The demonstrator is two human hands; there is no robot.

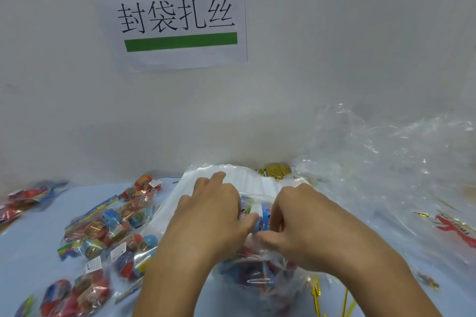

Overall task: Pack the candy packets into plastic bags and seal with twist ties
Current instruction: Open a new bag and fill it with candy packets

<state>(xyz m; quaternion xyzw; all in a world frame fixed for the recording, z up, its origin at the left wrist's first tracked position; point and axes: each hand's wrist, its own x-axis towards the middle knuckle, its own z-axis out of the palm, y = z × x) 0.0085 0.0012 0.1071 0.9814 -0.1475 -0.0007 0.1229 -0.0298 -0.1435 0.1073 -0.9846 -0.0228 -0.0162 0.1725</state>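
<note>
Both hands are working at the mouth of a clear bag (260, 275) lying in the near middle of the pale blue table (31, 244). The left hand (213, 213) is pinching the thin, crinkled film between thumb and curled fingers, and the right hand (296, 224) is gripping the same film just beside it, fingers bent inward. Inside the bag, bright red and blue candy packets (255, 213) are showing through the glossy plastic, bunched below and between the hands. Under the hands, a flat stack of empty bags (257, 180) is lying, smooth and whitish. At the left, loose packets (108, 234) are sitting in a heap, each a clear sleeve holding round, colourful candies with small white labels. At the far middle, a bundle of gold ties (278, 171) is glinting against the wall, and single gold ties (318, 293) are lying near the right forearm. At the right, a large crumpled sheet (386, 162) of clear plastic is rising up. A paper sign (177, 15) is hanging on the wall.
</note>
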